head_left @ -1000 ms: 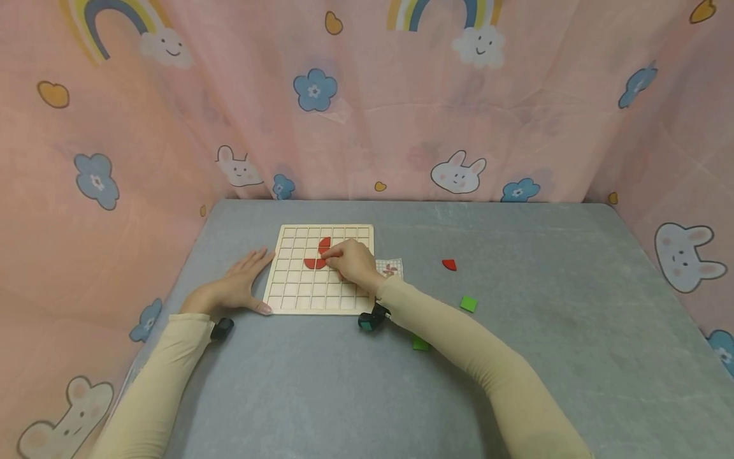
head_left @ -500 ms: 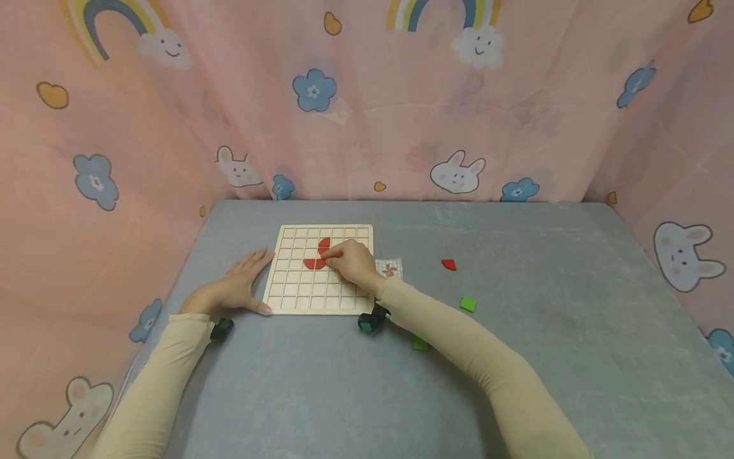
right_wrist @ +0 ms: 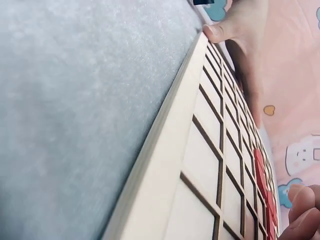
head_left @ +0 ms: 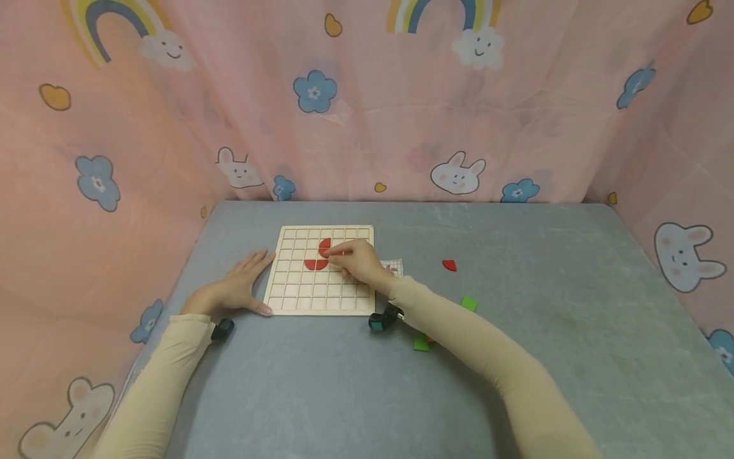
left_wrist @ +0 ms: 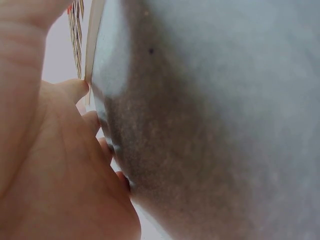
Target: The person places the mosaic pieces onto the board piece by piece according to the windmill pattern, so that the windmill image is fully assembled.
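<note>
A pale wooden grid board lies on the grey table. Several red quarter-round pieces sit in cells near its middle. My left hand rests at the board's left side, fingers spread along the edge and thumb at the near corner; the left wrist view shows its palm and fingertips beside the rim. Over the board, my right hand has its index fingertip and thumb beside the upper red pieces. Nothing shows between them, and whether the fingertip touches a piece is unclear. That hand hides part of the grid's right side.
A small printed pattern card sticks out right of the board, partly covered by my wrist. Farther right lie a loose red piece, a green square and another green piece beside the right sleeve. A patterned pink curtain surrounds the table.
My right hand and forearm have shifted slightly right, drawing the fingertips back from the red pieces. An orange bit now shows beside the nearer green piece. The left hand stays in place.
</note>
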Demonstrator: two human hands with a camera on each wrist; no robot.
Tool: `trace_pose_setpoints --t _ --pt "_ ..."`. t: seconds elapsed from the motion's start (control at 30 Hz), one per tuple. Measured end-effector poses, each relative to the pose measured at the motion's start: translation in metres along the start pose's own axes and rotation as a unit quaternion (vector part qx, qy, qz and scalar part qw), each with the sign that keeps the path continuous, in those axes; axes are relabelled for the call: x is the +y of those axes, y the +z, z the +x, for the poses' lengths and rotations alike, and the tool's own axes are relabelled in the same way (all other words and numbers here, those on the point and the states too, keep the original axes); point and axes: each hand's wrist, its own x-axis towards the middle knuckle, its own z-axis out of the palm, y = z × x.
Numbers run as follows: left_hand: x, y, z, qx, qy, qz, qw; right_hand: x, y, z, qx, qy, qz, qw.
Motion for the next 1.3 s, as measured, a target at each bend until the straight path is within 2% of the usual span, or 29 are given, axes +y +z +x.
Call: trace_pose_setpoints --t 0.2,0.43,0.73,0.93,1.1,1.3 --pt "0.000 0.001 0.000 -0.002 -0.003 0.002 1.0000 0.010 -0.023 -0.009 -0.024 0.014 0.034 0.9991" --pt "-0.002 0.001 0.000 0.008 0.004 -0.007 0.9999 0.029 -0.069 -0.026 -0.037 0.011 0.063 0.9973" --pt "-0.001 0.002 0.000 0.001 -0.003 -0.005 1.0000 0.054 -0.136 -0.056 0.006 0.008 -0.023 0.9997" --pt "0.001 0.001 -0.001 0.001 -0.004 -0.007 1.0000 0.067 -0.170 -0.076 0.012 0.005 -0.067 0.9977" --pt "0.002 -0.001 -0.002 0.001 -0.002 -0.009 1.0000 0.072 -0.185 -0.091 -0.003 0.004 -0.112 0.9937" --pt "0.000 -0.001 -0.002 0.001 -0.002 -0.006 1.0000 0.068 -0.183 -0.111 -0.073 0.000 -0.131 0.9887"
